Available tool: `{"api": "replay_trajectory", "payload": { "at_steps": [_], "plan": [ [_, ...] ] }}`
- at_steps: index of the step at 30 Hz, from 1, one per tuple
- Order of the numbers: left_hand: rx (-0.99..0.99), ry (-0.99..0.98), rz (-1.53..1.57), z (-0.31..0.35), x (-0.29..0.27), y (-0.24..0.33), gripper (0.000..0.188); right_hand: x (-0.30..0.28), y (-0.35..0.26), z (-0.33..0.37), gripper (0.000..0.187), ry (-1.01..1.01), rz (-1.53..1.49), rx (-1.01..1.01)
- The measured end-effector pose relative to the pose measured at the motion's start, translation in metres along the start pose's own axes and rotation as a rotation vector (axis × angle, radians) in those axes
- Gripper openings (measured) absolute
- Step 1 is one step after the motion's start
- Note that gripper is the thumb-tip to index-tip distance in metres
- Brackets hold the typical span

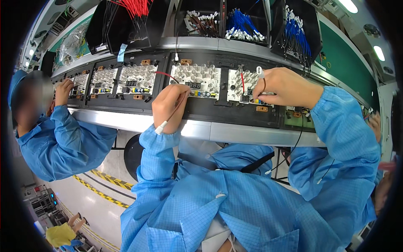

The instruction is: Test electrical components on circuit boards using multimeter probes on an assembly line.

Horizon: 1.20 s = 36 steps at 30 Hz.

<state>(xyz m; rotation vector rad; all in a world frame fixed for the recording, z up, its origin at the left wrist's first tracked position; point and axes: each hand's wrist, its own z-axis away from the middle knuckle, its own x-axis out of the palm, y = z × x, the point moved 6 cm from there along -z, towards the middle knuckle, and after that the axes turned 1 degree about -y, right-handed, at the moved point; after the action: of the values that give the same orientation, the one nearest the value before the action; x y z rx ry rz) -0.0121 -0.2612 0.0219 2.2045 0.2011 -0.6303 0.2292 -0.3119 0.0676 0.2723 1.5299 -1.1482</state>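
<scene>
My left hand (pixel 170 105) is closed around a thin brown wire, whose white connector (pixel 160 127) hangs below the fingers near the wrist. A red wire (pixel 166 74) reaches from the neighbouring board to these fingers. My right hand (pixel 285 88) pinches a brown wire low over a white circuit board (pixel 232 88); that wire's white connector (pixel 259 71) sticks up beside the knuckles. The fingertips are at the board's lower edge and partly hide it. A short red wire (pixel 242 82) stands on this board. Between my hands lies another circuit board (pixel 205 80) with clear round caps and a digit display.
Behind the black fixture rail (pixel 189 110) stand black bins of red wires (pixel 134 8), brown wires (pixel 202 21) and blue wires (pixel 245 25). More boards (pixel 136 80) line the rail leftward. A co-worker (pixel 63 130) works at left; another person's hand (pixel 373 125) shows at right.
</scene>
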Motion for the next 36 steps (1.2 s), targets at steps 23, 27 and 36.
{"api": "replay_trajectory", "payload": {
  "at_steps": [23,27,36],
  "plan": [
    [-0.055,-0.025,-0.039,0.003,0.000,-0.007,0.011,0.009,0.006,0.001,0.008,0.045,0.123,-0.059],
    [-0.072,-0.042,-0.040,0.003,0.001,-0.007,0.011,0.009,0.012,0.004,0.008,0.038,0.103,0.037],
    [-0.041,-0.070,-0.100,0.001,0.004,-0.006,0.013,0.008,0.018,0.003,0.009,0.036,0.071,0.026]
  ]
}}
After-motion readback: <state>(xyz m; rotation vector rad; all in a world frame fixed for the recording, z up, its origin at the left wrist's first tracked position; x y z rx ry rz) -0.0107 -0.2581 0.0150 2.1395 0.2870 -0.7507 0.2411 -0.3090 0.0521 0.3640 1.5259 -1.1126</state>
